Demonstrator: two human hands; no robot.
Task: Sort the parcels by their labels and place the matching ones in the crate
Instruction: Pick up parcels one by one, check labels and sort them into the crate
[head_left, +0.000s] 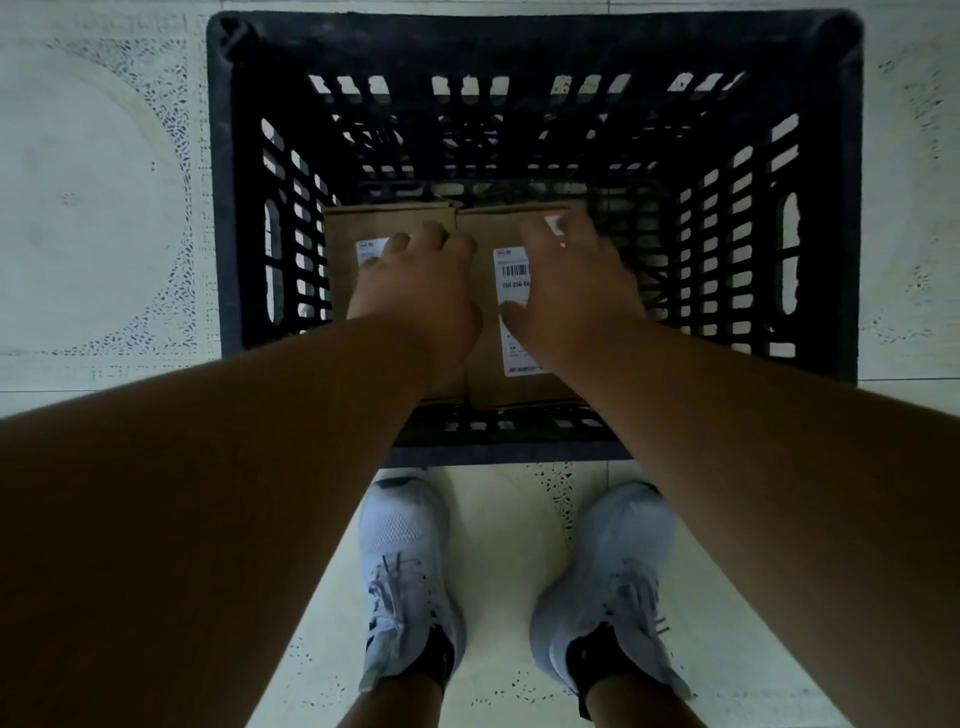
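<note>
A black slatted plastic crate (535, 47) stands on the floor right in front of me. Inside it two brown cardboard parcels lie side by side, each with a white barcode label. My left hand (423, 291) rests on top of the left parcel (363, 223), fingers curled over its inner edge and covering most of its label. My right hand (576, 296) lies spread over the right parcel (493, 228), half hiding that label. Whether either hand grips its parcel or only presses on it I cannot tell.
Pale speckled floor tiles (93, 208) surround the crate. My two feet in light grey shoes (408, 577) stand just before the crate's near wall. The right part of the crate's bottom (623, 208) holds no parcel.
</note>
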